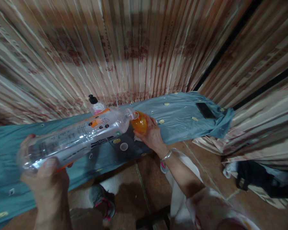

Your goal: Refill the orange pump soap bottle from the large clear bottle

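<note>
My left hand grips the base of a large clear plastic bottle with an orange and white label, tipped on its side so its open mouth points right. Its mouth meets a small round orange vessel, which my right hand holds from the right on a blue-grey cloth-covered ledge. A small white cap lies on the cloth just below the bottle's neck. A metal bangle circles my right wrist.
A bottle with a black pump top stands behind the big bottle. A black phone lies at the cloth's right end. Striped curtains hang behind. A dark bag sits on the floor at right; my shoe is below.
</note>
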`<state>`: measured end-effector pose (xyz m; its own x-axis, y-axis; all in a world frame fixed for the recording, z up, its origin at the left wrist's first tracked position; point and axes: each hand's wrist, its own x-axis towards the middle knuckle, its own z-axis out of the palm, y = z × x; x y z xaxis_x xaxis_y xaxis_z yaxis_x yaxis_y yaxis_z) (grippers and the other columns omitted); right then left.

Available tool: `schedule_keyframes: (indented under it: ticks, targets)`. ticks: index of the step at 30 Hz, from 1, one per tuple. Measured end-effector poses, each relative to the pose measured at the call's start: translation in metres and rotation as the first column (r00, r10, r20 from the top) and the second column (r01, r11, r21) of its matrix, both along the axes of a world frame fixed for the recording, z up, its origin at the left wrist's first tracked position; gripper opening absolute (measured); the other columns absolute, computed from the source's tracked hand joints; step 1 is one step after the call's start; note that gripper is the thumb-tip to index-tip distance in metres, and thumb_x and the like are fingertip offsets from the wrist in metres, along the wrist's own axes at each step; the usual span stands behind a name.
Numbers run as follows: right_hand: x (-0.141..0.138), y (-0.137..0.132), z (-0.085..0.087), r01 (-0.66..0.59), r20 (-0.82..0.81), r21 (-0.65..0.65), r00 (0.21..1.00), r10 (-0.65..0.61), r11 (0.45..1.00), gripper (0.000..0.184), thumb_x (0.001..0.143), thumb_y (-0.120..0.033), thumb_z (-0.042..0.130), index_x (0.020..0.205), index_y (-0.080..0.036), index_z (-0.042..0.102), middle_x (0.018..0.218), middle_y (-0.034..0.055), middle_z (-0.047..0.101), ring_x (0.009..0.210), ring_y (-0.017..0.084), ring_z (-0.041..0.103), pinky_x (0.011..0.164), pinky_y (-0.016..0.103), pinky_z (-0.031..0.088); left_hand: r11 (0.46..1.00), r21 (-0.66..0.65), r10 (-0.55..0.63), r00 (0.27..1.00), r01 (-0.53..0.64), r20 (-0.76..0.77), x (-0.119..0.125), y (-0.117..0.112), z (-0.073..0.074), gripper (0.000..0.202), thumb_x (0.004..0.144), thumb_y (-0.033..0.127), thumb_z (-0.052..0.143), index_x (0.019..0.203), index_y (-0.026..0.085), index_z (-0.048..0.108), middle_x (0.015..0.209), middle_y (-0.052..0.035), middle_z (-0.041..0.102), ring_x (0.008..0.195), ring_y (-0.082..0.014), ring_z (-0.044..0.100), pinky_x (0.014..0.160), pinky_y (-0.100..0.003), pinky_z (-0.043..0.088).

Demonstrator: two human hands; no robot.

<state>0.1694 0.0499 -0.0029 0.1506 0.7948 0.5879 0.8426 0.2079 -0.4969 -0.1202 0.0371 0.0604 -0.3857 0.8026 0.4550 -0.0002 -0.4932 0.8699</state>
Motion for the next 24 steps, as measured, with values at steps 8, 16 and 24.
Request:
schedule_keyframes:
  ticks: [8,16,24]
  targets:
    - [0.0,-0.0006,0.0016,-0.006,0.0,-0.007,1.0,0.006,1.0,0.078,0.075,-0.036,0.077,0.139,-0.009,0.042,0.124,0.019,0.065,0.118,0.032,0.057,0.103,0.049,0.052,1.0,-0.015,-0.004,1.0,0.004,-0.005,0.0017,-0.0033,0.0038,0.081,0.045,0.036,0.083,0.124,0.029,0.065,0.104,-0.0044,0.058,0.079,-0.0203,0.054,0.043,-0.023,0.048]
    - [-0.0006,0.0,0.0009,-0.002,-0.004,0.009,1.0,0.002,1.0,0.078,0.073,-0.034,0.079,0.137,-0.008,0.043,0.123,0.0189,0.065,0.117,0.031,0.058,0.102,0.048,0.054,1.0,0.011,0.0,0.999,-0.001,0.037,0.0006,0.0007,0.0013,0.08,0.043,0.035,0.083,0.121,0.028,0.067,0.1,-0.0041,0.057,0.075,-0.0178,0.053,0.038,-0.022,0.047]
    - [0.0002,-0.0002,0.0007,-0.008,-0.004,0.007,1.0,0.008,1.0,0.079,0.072,-0.034,0.08,0.137,-0.009,0.043,0.124,0.0187,0.065,0.116,0.032,0.059,0.102,0.049,0.054,1.0,-0.009,-0.013,1.0,0.013,0.013,0.0023,-0.0011,0.0034,0.079,0.046,0.036,0.079,0.123,0.029,0.064,0.103,-0.0043,0.058,0.074,-0.0191,0.053,0.039,-0.022,0.045]
